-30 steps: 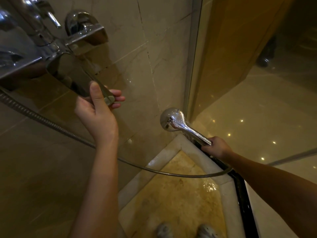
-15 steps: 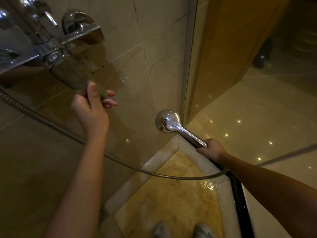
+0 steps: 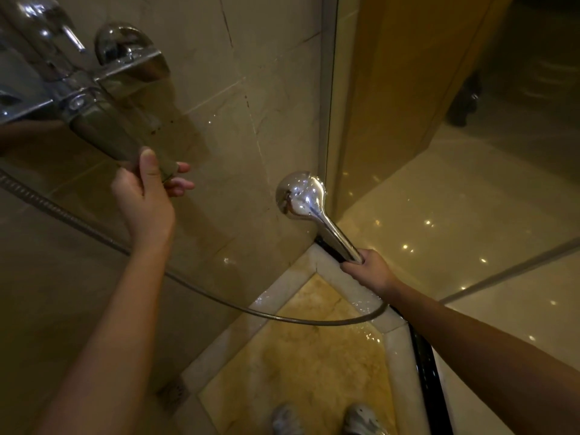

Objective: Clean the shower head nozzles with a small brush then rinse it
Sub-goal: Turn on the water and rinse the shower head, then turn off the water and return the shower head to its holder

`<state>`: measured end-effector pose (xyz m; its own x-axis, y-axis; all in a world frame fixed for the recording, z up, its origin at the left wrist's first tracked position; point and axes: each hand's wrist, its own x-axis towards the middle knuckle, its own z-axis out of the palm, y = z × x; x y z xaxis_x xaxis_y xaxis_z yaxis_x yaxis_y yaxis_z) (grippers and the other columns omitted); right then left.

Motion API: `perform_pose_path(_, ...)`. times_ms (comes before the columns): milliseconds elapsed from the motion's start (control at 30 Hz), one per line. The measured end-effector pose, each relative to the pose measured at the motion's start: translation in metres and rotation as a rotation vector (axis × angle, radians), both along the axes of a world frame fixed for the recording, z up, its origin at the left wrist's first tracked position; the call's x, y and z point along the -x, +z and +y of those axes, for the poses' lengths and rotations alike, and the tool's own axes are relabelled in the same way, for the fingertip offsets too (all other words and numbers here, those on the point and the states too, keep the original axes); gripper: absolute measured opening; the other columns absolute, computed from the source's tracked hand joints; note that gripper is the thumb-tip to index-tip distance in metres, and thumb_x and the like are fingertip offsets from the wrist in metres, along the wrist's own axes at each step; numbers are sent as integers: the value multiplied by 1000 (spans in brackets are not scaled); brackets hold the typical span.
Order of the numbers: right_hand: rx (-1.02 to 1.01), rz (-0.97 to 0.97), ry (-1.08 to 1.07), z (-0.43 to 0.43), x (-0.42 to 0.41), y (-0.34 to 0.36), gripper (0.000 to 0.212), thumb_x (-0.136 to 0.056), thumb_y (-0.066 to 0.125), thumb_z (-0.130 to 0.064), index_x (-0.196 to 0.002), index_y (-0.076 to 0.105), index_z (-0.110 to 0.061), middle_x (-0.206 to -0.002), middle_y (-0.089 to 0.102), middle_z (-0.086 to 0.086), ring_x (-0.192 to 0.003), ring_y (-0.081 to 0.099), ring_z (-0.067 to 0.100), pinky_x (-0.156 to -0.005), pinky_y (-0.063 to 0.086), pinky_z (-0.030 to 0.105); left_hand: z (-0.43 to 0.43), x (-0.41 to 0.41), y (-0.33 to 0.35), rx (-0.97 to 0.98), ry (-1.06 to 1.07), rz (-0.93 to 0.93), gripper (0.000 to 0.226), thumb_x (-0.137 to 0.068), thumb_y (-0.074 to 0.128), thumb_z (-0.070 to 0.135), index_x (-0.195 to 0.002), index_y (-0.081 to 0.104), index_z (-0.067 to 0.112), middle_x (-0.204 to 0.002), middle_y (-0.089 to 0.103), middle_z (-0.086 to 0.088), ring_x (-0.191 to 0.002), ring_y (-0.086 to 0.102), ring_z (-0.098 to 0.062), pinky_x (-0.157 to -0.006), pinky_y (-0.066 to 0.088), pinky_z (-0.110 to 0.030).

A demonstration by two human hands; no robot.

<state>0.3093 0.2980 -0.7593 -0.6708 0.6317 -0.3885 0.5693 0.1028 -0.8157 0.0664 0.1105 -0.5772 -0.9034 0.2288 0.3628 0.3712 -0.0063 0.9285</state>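
My right hand [image 3: 367,269] grips the handle of the chrome shower head [image 3: 299,196], whose round back faces me while its nozzle face points at the wall corner; the nozzles are hidden. Its metal hose [image 3: 219,298] sags in a loop from under my right hand across to the upper left. My left hand [image 3: 146,196] holds the tip of the long chrome mixer lever [image 3: 110,133], thumb on top and fingers underneath. No brush is in view.
The chrome mixer body [image 3: 47,89] sits on the marble wall at top left. A glass panel [image 3: 408,152] stands at right, with a wet yellow shower floor [image 3: 301,365], a floor drain [image 3: 172,393] and my shoes [image 3: 361,419] below.
The lever under my left hand has swung down and to the left, my hand following it. The shower head stays pointed at the corner; the view has shifted slightly.
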Motion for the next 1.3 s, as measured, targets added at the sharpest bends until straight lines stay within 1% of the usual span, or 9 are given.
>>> perform_pose_path(133, 155, 141, -36, -5, -3, 30, 18, -90, 59, -19, -75, 49, -17, -58, 44, 0, -49, 41, 11, -46, 34, 26, 3, -5, 3, -54, 9, -122, 21, -100, 35, 29, -85, 48, 22, -63, 70, 17, -49, 62, -1, -48, 47, -13)
perform_pose_path(367, 408, 248, -12, -16, -5, 107, 31, -103, 29, -34, -90, 47, -13, -64, 46, 4, -47, 42, 8, -47, 35, 22, -4, -15, 10, -189, -52, -503, 15, -93, 51, 37, -85, 53, 24, -70, 72, 14, -62, 63, 3, -56, 47, -11)
perform_pose_path(600, 355, 353, 164, -34, -3, 180, 18, -102, 39, -19, -109, 45, -4, -84, 47, 6, -70, 49, 11, -62, 46, 20, -1, -20, 27, -130, 30, -595, 16, -93, 54, 28, -78, 53, 21, -55, 67, 14, -48, 59, 6, -54, 44, -14)
perform_pose_path(700, 360, 395, 202, -41, 5, 206, 17, -97, 50, -13, -111, 44, -4, -92, 48, 11, -78, 52, 18, -72, 54, 29, 0, -21, 37, -74, 57, -630, 17, -92, 56, 24, -76, 52, 20, -72, 61, 4, -45, 58, 3, -44, 43, -12)
perform_pose_path(800, 313, 386, 215, -47, 11, 228, 30, -91, 61, -9, -112, 41, -6, -94, 51, 13, -81, 54, 23, -69, 57, 35, -4, -23, 46, 69, 36, -622, 16, -93, 53, 25, -80, 52, 16, -81, 56, -2, -63, 53, -8, -44, 39, -18)
perform_pose_path(933, 150, 316, 265, -53, 19, 260, 50, -84, 71, -11, -124, 40, -8, -114, 52, 10, -85, 60, 12, -63, 55, 22, -16, -26, 69, 217, 99, -441, 21, -92, 55, 20, -104, 58, 3, -93, 54, -12, -84, 47, -20, -56, 31, -27)
perform_pose_path(1000, 7, 304, 284, -55, 26, 272, 51, -83, 72, -14, -123, 42, -4, -103, 52, 5, -82, 57, 10, -66, 54, 20, -21, -24, 81, 261, 99, -382, 19, -92, 55, 16, -102, 60, 0, -90, 54, -13, -84, 47, -20, -53, 30, -22)
perform_pose_path(1100, -147, 281, 317, -58, 39, 287, 38, -82, 73, -20, -110, 51, -5, -94, 57, 11, -87, 62, 24, -80, 57, 36, -29, -19, 87, 388, 98, -319, 26, -92, 55, 13, -96, 64, -11, -87, 57, -17, -80, 48, -21, -51, 28, -20)
perform_pose_path(1300, -265, 335, 347, -61, 61, 310, 30, -84, 70, -23, -102, 51, -7, -88, 58, 7, -80, 59, 18, -76, 55, 30, -35, -16, 80, 501, 141, -220, 24, -91, 57, 18, -87, 69, -2, -82, 67, -22, -68, 52, -21, -56, 30, -29)
